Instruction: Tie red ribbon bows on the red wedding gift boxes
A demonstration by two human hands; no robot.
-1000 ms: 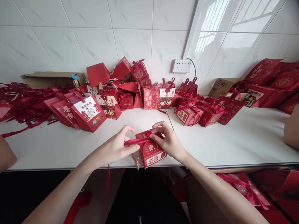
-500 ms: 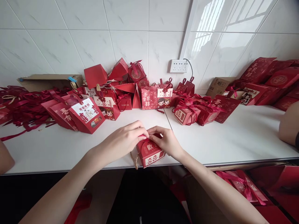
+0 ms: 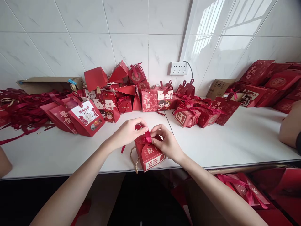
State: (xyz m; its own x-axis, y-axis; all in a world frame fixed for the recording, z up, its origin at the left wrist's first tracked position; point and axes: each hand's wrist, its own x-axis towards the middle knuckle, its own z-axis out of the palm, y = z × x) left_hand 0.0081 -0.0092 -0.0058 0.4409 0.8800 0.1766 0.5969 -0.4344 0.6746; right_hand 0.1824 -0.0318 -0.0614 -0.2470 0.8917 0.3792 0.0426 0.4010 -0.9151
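Note:
A small red gift box (image 3: 146, 152) with gold and white lettering stands near the table's front edge, a twisted gold cord (image 3: 135, 160) hanging at its left side. Over its top, a red satin ribbon (image 3: 148, 137) rises in a loop. My left hand (image 3: 128, 131) pinches this ribbon from the left, thumb and fingertips together. From the right, my right hand (image 3: 167, 142) has its thumb and finger closed at the ribbon's base, against the box top. A loose ribbon end shows left of the box.
Red gift boxes (image 3: 150, 100) line the wall. Tangled red ribbons (image 3: 30, 106) and an open cardboard carton (image 3: 49, 83) lie at left. More boxes (image 3: 282, 77) are piled at right; others (image 3: 252, 188) sit below the table edge. Another person's arm (image 3: 291, 127) rests at right.
My left hand has drawn back slightly up and left, and a ribbon loop now shows between my hands. The box stays in place, and a ribbon end has appeared at its left.

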